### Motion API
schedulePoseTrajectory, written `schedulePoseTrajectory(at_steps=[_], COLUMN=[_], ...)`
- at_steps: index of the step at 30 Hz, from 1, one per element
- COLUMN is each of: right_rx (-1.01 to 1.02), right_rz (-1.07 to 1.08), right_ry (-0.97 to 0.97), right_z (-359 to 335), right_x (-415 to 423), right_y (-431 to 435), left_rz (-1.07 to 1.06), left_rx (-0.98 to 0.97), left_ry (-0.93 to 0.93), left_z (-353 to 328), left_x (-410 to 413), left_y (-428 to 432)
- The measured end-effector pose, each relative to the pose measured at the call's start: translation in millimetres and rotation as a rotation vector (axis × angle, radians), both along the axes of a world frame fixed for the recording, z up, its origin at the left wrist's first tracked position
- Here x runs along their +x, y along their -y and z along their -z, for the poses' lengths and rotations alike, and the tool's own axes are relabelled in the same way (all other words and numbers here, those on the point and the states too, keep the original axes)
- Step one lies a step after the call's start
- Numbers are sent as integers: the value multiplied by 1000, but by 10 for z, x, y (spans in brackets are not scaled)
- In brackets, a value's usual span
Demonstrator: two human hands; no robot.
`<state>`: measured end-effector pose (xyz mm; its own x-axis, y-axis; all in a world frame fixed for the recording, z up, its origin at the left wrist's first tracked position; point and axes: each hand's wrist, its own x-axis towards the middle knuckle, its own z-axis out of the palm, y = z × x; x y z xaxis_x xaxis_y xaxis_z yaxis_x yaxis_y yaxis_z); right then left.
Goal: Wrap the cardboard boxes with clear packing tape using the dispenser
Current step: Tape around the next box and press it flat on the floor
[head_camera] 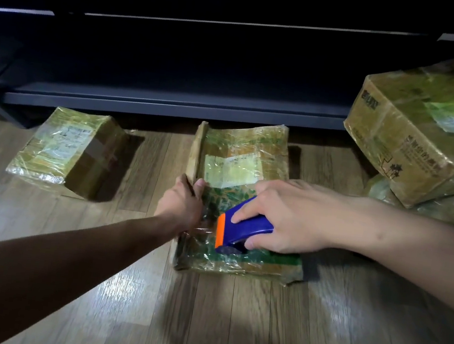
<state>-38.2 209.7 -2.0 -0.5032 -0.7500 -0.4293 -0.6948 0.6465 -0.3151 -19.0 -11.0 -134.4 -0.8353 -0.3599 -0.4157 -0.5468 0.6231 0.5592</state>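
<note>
A flat cardboard box [246,157] with a white label and green print lies on the wooden floor in the middle, covered in shiny clear tape. My left hand [183,202] grips its left edge, thumb on top. My right hand [291,218] holds a blue tape dispenser [244,227] with an orange blade edge, pressed on the near part of the box top. A strip of clear tape [204,227] stretches from the dispenser toward my left hand.
A smaller taped box [71,152] lies on the floor at left. A large taped box [431,131] sits tilted on other wrapped packages at right. A dark shelf unit [171,105] runs along the back. Bare wooden floor [231,315] lies in front.
</note>
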Motion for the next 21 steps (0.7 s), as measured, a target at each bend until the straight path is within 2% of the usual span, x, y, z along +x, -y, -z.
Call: schedulePoseTrajectory(at_steps=[7,9,12,16,21], right_rx=[-30,-36,-55,-63,-19], right_rz=[-80,-70,-63,-28,-15], right_ry=[-81,-98,-103,-33,3], right_z=[165,183,213,241,269], right_x=[123,109,73,21,-23], right_y=[361,334,240,111,-83], left_rz=[-2,13,-16,7,45], left_rx=[-175,-220,-168,-94,-95], left_ry=[103,53,-41,-69,-79], left_z=[35,48,103,120,142], left_x=[71,114,135,150,132], left_y=[134,114,199,305,341])
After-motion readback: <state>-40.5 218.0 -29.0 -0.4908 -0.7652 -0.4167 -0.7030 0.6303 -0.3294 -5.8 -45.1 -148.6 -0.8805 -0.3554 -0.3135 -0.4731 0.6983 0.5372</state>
